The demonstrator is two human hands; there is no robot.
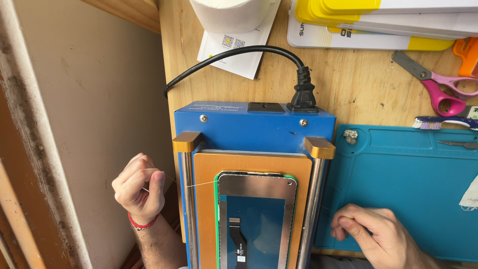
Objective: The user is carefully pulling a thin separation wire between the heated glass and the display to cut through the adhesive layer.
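Note:
A blue box-shaped machine with an orange heating plate and two steel rails stands on the wooden bench. A phone display assembly lies on the plate, its metal back and a flex cable facing up. My left hand is closed left of the machine and pinches a thin wire that runs to the top left corner of the display. My right hand is closed right of the machine, resting on the teal mat. The wire on that side is too fine to see.
A black power cord plugs into the machine's back. A teal work mat lies at right with a small blade and a brush near its top edge. Pink scissors, yellow-white boxes and a paper roll sit farther back. A wall is at left.

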